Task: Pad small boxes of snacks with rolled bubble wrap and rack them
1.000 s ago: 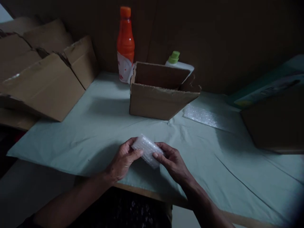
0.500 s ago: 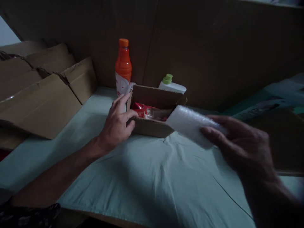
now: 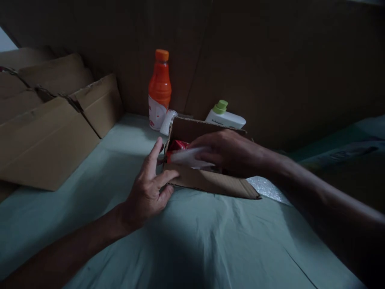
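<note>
A small cardboard box with raised flaps stands on the cloth, red shiny packets inside it. My left hand holds its front left corner, one finger along the left side, another over the front edge and the thumb below. Inside the box, my right hand is shut on a whitish sheet of bubble wrap, blurred by motion. The right fingertips are partly hidden. More bubble wrap lies on the cloth by the box's right end, partly under my right forearm.
Behind the box stand an orange bottle and a white bottle with a green cap. A whitish roll rests beside the orange one. Larger open cardboard boxes fill the left. A tall cardboard panel closes off the back.
My right hand has moved left with the bubble wrap, from right of the box into it. My left hand stays at the box's left corner. The front flap now leans outward.
</note>
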`<action>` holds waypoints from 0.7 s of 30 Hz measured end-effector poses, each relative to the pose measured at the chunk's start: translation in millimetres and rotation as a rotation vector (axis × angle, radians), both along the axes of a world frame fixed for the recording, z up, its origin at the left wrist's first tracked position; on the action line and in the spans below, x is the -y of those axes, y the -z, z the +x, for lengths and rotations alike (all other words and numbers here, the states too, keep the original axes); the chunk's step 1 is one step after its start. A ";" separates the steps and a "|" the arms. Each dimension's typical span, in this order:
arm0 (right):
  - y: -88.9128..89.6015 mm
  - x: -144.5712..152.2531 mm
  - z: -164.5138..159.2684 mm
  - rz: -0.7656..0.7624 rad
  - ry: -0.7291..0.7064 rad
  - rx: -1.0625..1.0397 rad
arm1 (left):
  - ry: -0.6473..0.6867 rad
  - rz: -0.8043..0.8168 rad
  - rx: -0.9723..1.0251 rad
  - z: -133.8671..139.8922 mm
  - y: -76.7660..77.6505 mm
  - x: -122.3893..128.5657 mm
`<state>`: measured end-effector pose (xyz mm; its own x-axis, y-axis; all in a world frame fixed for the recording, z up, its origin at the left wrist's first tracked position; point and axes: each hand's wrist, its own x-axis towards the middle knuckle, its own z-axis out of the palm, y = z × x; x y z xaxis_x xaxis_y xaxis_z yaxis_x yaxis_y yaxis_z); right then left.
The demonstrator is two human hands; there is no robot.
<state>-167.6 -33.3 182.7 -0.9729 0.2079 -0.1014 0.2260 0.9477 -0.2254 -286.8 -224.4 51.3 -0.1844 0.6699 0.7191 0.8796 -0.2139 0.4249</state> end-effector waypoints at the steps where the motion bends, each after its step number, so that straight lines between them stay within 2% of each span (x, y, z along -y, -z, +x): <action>1: 5.3 2.2 -9.5 -0.036 -0.010 0.040 | 0.002 0.000 0.001 -0.3 1.0 -0.2; 4: 19.8 7.7 -35.8 -0.076 -0.038 0.180 | 0.008 0.001 0.009 -1.2 2.4 -0.7; 7: 32.8 11.1 -57.1 0.012 -0.097 0.273 | 0.012 -0.002 0.020 -2.0 1.9 -0.8; 10: 46.8 11.9 -71.3 0.078 -0.132 0.300 | 0.012 -0.005 0.027 -2.7 1.6 -1.0; 13: 56.8 10.2 -78.5 0.044 -0.110 0.266 | 0.008 0.004 0.030 -2.9 1.6 -2.2; 15: 54.2 7.5 -76.8 -0.024 -0.101 0.213 | 0.003 0.008 0.034 -2.2 1.0 -3.0; 17: 42.1 3.4 -64.3 -0.141 -0.140 0.147 | 0.000 0.013 0.041 -0.6 -0.4 -2.5; 19: 25.3 -1.0 -35.6 -0.241 -0.126 -0.007 | -0.016 0.025 0.056 1.1 -1.5 0.2; 21: 13.4 -3.6 10.7 -0.251 0.045 -0.291 | -0.035 0.050 0.115 1.3 -0.5 4.7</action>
<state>-156.9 -29.7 169.3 -0.9591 0.2546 0.1241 0.1585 0.8455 -0.5099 -285.4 -229.2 51.8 -0.2899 0.6252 0.7246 0.8332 -0.2077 0.5125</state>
